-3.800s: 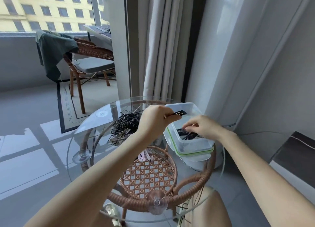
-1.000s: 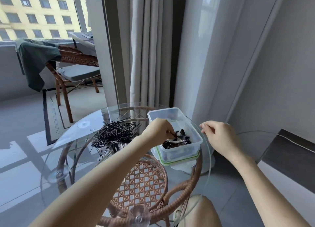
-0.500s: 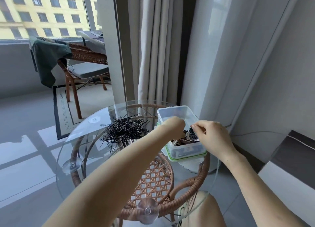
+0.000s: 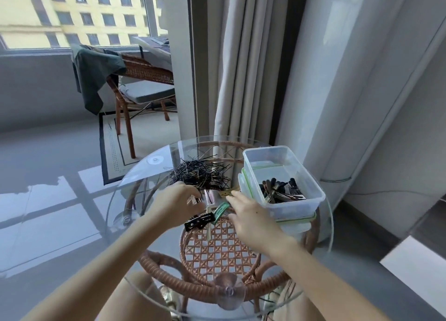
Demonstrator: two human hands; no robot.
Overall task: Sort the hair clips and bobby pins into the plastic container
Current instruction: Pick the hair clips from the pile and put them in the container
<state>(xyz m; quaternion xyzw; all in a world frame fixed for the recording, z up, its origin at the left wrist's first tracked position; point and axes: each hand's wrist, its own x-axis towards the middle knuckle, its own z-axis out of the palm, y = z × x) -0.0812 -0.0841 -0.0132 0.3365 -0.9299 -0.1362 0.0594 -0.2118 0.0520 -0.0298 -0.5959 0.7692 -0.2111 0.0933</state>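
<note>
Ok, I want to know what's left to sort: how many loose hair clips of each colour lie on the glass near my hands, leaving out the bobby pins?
black hair clip: 1
green hair clip: 1
pink hair clip: 1
gold hair clip: 1
cream hair clip: 1
Total: 5 in plain sight
</note>
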